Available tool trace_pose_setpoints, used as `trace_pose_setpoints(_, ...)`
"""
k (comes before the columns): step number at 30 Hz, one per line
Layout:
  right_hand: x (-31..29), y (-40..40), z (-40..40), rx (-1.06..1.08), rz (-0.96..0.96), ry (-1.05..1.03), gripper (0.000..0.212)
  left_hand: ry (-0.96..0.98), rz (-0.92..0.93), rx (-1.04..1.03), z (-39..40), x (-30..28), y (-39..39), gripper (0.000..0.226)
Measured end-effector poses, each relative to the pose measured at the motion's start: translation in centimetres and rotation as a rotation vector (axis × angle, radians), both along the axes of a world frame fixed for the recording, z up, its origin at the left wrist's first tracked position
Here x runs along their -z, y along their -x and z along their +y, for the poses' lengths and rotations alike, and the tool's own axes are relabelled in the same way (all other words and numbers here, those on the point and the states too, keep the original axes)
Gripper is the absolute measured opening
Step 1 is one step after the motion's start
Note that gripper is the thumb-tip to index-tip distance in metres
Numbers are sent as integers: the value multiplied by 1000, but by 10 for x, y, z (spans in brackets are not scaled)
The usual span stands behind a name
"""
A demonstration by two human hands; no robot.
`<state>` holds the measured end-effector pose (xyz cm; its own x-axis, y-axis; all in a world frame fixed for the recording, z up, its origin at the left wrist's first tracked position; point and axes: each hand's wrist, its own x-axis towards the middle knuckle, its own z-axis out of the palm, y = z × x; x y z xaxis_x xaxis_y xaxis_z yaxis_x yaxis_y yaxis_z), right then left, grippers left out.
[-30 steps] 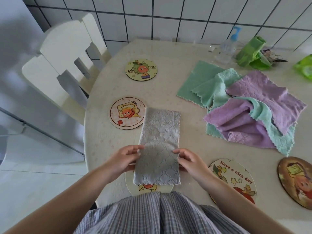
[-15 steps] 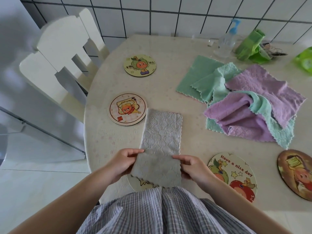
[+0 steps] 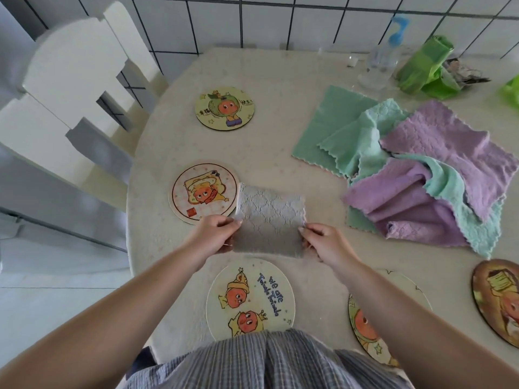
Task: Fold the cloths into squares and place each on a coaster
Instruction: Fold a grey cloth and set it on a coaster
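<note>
A grey patterned cloth lies doubled over on the round table, its near half lifted. My left hand pinches its left edge and my right hand pinches its right edge. Its far left corner touches a round cartoon coaster. A second coaster lies bare just in front of my hands. More coasters sit at the far left, under my right forearm and at the right edge. A heap of green and purple cloths lies at the right.
A white chair stands against the table's left side. At the back right stand a clear spray bottle and green plastic bags near the tiled wall. The table edge curves round to my left.
My hands have carried the cloth's near end up and away from me, folding the long strip in half. The coaster it covered near my body now shows.
</note>
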<state>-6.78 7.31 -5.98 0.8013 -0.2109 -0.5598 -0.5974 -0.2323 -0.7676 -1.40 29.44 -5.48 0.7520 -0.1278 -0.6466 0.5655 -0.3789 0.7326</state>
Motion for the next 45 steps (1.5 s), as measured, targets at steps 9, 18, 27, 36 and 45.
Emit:
trace_pose_setpoints(9,18,3,0,3,100,-5,18,-159,-122,239,-6,19,1,21)
trace_pose_setpoints(18,16,9,4,-29,-360,477,20,-469,-756,438,-4,20,6,29)
trace_pose_setpoints(27,28,-2,10,-795,-193,821,64,-805,-740,1052,-15,49,-4,71)
trace_pose_setpoints(36,15,-3,2,-564,-254,661,59,-659,-674,870,-20,32,-1,70)
trace_pose_setpoints(45,15,-2,-5,138,176,-194,36,-239,-130,56,-26,6,19,56)
